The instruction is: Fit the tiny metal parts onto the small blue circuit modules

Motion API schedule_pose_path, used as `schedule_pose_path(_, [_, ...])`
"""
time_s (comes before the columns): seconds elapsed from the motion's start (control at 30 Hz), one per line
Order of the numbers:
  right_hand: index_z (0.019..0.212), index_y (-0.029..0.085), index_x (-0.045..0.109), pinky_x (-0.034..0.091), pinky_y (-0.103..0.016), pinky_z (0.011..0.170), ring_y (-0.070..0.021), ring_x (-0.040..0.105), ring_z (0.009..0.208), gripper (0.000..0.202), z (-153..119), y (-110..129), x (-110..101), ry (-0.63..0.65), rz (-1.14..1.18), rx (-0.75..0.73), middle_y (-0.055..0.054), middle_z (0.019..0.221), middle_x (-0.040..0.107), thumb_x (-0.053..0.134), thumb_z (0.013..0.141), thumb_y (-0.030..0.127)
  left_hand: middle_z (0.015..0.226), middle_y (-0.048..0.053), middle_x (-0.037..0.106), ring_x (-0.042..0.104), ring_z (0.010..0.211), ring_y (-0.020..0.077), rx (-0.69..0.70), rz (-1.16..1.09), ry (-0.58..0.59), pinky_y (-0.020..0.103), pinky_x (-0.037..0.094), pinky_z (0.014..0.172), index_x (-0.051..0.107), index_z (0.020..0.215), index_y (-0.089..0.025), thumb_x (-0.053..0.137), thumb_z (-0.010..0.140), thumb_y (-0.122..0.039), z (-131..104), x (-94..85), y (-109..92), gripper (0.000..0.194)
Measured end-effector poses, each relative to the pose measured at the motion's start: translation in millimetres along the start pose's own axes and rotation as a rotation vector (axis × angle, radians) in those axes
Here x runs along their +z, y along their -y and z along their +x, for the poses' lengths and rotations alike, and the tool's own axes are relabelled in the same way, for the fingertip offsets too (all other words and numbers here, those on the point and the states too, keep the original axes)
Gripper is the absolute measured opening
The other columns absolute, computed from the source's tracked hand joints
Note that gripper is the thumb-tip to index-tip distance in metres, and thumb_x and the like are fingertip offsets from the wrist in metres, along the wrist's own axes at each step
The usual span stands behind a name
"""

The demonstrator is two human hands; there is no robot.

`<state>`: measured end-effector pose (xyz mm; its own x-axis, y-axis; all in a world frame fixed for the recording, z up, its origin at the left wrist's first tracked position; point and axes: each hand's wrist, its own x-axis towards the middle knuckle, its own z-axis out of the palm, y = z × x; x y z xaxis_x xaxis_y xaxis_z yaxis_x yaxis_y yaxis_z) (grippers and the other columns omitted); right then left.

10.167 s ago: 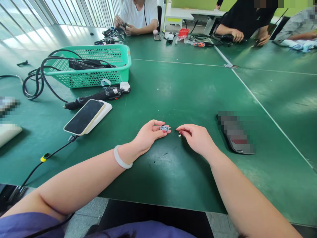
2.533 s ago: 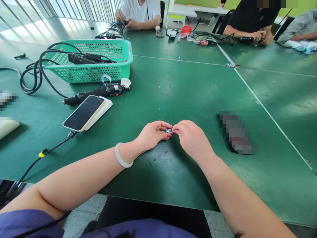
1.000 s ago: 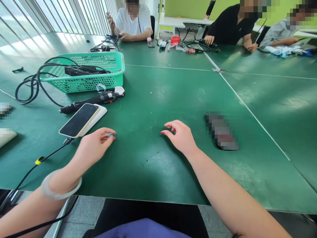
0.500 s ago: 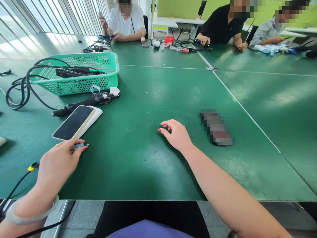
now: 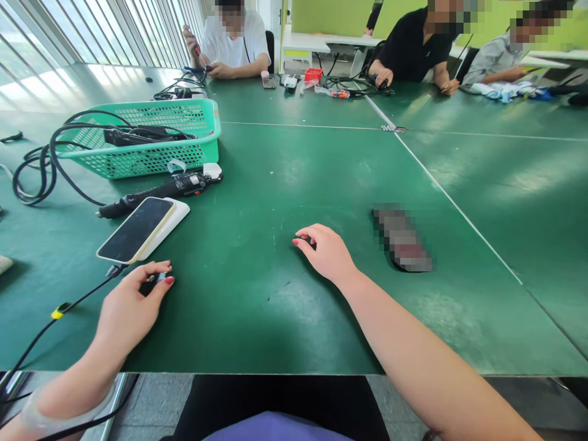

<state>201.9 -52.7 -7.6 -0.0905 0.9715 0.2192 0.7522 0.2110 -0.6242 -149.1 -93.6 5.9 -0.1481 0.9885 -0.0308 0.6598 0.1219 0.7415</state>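
Note:
My left hand (image 5: 128,303) is closed near the table's front left, pinching a small blue-grey piece with a metal end (image 5: 160,277) between thumb and fingers; its exact kind is partly hidden. Just beyond that hand, a phone (image 5: 138,229) lies screen up, overlapping a white flat object (image 5: 164,231). A black cable (image 5: 89,295) with a yellow tag runs past the hand to the phone's near end. My right hand (image 5: 324,250) rests on the green table with fingers loosely curled, thumb and forefinger slightly apart, nothing between them.
A black power screwdriver (image 5: 160,191) lies before a green mesh basket (image 5: 151,162) holding cords and a black device. A blurred dark object (image 5: 404,242) lies right of my right hand. Across the table (image 5: 275,306), several people sit with cables and small items.
My left hand has moved right, slightly away from the phone, still pinching the small piece. More of the cable beside the phone now shows. My right hand has hardly moved.

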Motion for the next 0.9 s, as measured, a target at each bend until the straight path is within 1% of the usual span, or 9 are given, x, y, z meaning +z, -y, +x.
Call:
schedule_pose_path(0.03, [0.091,0.021,0.067,0.046,-0.033,0.075,-0.0184,0.059,0.085,0.018,0.0,0.3,0.1,0.004,-0.004,-0.003,-0.005,0.092,0.068,0.055,0.087,0.034,0.120,-0.002,0.065,0.058,0.109,0.0306,-0.028,0.133,-0.072,0.047,0.037,0.096,0.058,0.094,-0.030,0.058,0.075,-0.039,1.0,8.1,-7.1,0.020])
schedule_pose_path(0.17, [0.091,0.021,0.068,0.046,-0.034,0.076,-0.0188,0.059,0.086,0.018,0.5,1.8,0.8,0.025,-0.010,-0.009,-0.005,0.090,0.068,0.054,0.087,0.033,0.123,0.004,0.064,0.050,0.123,0.0253,0.150,0.118,0.066,0.044,0.035,0.104,0.057,0.089,-0.024,0.055,0.079,-0.034,11.1,54.4,-48.3,0.014])
schedule_pose_path(0.27, [0.091,0.021,0.068,0.047,-0.034,0.078,-0.0187,0.059,0.086,0.017,1.4,1.0,1.7,0.047,-0.008,-0.006,-0.004,0.087,0.068,0.054,0.087,0.029,0.124,0.007,0.062,0.054,0.118,0.0213,0.206,-0.163,0.211,0.041,0.035,0.105,0.057,0.090,-0.022,0.055,0.080,-0.031,24.0,94.9,-83.3,0.014])
schedule_pose_path(0.4, [0.094,0.020,0.069,0.048,-0.034,0.080,-0.0174,0.061,0.086,0.021,2.3,-5.9,1.6,0.044,0.012,0.010,-0.005,0.093,0.068,0.050,0.085,0.016,0.122,0.009,0.061,0.056,0.112,0.0177,0.075,-0.641,0.362,0.036,0.038,0.101,0.056,0.092,-0.019,0.059,0.080,-0.028,36.1,130.6,-120.6,0.016])
schedule_pose_path(0.5, [0.101,0.020,0.068,0.050,-0.034,0.077,-0.0158,0.061,0.079,0.029,3.0,-11.3,0.3,0.026,0.044,0.061,-0.006,0.097,0.067,0.049,0.081,0.009,0.117,0.008,0.062,0.056,0.109,0.0159,-0.019,-0.872,0.366,0.034,0.037,0.100,0.056,0.088,-0.017,0.060,0.080,-0.025,39.0,136.5,-131.0,0.011])
schedule_pose_path(0.63, [0.112,0.020,0.064,0.053,-0.038,0.076,-0.0140,0.060,0.070,0.036,6.6,-12.7,3.8,0.002,0.043,0.073,-0.008,0.108,0.063,0.052,0.079,0.012,0.118,0.007,0.060,0.052,0.113,0.0145,-0.050,-0.955,0.355,0.031,0.033,0.102,0.057,0.084,-0.016,0.062,0.079,-0.019,42.4,136.7,-126.6,0.008])
schedule_pose_path(0.73, [0.122,0.019,0.060,0.049,-0.046,0.089,-0.0230,0.060,0.096,0.041,12.3,-11.6,12.4,-0.037,-0.048,0.002,-0.013,0.126,0.056,0.056,0.081,0.019,0.122,0.006,0.057,0.048,0.117,0.0143,-0.040,-0.996,0.417,0.030,0.032,0.102,0.058,0.083,-0.017,0.062,0.079,-0.018,46.5,142.5,-123.5,0.006])
schedule_pose_path(0.8, [0.126,0.019,0.057,0.042,-0.053,0.098,-0.0309,0.048,0.120,0.044,15.7,-11.4,17.9,-0.032,-0.131,-0.057,-0.013,0.135,0.052,0.056,0.082,0.022,0.121,0.006,0.057,0.047,0.118,0.0149,-0.023,-1.041,0.483,0.030,0.032,0.101,0.058,0.082,-0.017,0.064,0.077,-0.018,48.9,146.8,-123.2,0.008])
schedule_pose_path(0.9, [0.129,0.014,0.055,0.036,-0.053,0.105,-0.0317,0.040,0.131,0.044,16.3,-11.1,19.6,0.058,-0.182,-0.101,-0.013,0.136,0.053,0.050,0.086,0.018,0.116,0.004,0.059,0.049,0.116,0.0162,-0.077,-1.140,0.624,0.032,0.033,0.100,0.060,0.083,-0.018,0.068,0.075,-0.019,51.1,148.5,-122.1,0.011])
